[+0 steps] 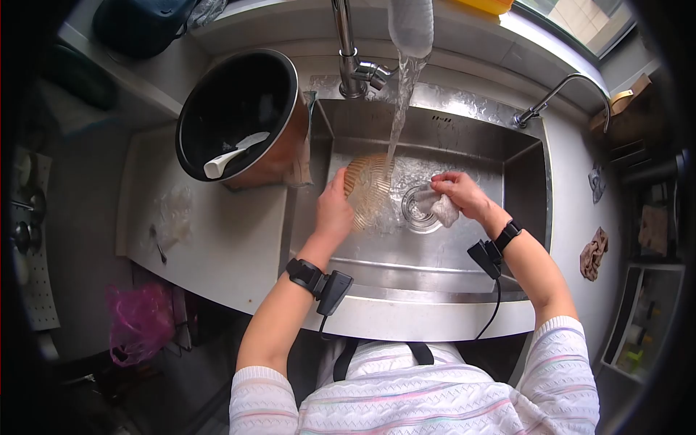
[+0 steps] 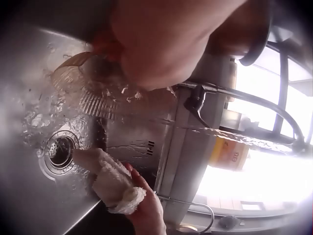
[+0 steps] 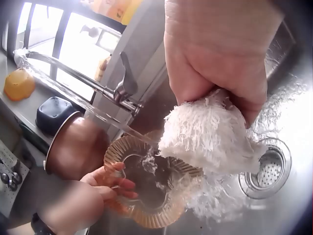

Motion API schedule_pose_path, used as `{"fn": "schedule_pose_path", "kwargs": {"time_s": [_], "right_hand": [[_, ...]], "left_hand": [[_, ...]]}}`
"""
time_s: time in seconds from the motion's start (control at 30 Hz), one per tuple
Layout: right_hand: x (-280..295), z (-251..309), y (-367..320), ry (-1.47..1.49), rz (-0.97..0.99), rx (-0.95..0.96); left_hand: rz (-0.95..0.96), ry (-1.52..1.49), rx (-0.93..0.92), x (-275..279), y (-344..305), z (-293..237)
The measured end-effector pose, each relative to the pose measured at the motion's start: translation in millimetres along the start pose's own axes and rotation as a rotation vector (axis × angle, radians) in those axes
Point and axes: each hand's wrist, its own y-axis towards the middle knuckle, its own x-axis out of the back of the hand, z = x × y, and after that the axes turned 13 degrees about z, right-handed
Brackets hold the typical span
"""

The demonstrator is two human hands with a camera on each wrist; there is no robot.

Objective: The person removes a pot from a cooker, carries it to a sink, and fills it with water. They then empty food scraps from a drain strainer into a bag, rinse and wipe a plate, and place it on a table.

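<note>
My left hand [image 1: 335,210] grips the near-left edge of an amber, see-through dish [image 3: 151,218] with a ribbed, scalloped rim. The dish is tilted in the sink, and the stream of water [image 1: 399,116] falls onto it. In the right wrist view the left fingers [image 3: 124,183] lie over its rim. To the right, my right hand [image 1: 464,194] pinches a bunched white shaggy cloth [image 3: 210,134]. This cloth hangs over the drain [image 1: 423,210], apart from the dish in the head view.
A metal sink [image 1: 525,174] surrounds both hands, with a tall faucet [image 1: 350,69] behind it. Left of it stands a deep pot [image 1: 290,138] with a white rice paddle [image 1: 225,161] inside. A thin second tap [image 1: 529,114] rises at the back right. A brown rag [image 1: 594,254] lies farther right.
</note>
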Motion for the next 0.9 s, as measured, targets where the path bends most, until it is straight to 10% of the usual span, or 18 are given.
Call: {"fn": "schedule_pose_path", "kwargs": {"time_s": [0.5, 0.7, 0.77, 0.9], "right_hand": [[20, 182, 52, -0.337, -0.132, 0.385], [-21, 211, 63, -0.284, 0.028, 0.490], [-20, 214, 72, -0.518, -0.084, 0.495], [-10, 205, 100, -0.851, -0.247, 0.608]], "left_hand": [[0.208, 0.512, 0.056, 30, -19, -12], [0.349, -0.239, 0.326, 30, -21, 22], [0.358, -0.914, 0.541, 34, -25, 7], [0.362, -0.947, 0.510, 25, -22, 4]]}}
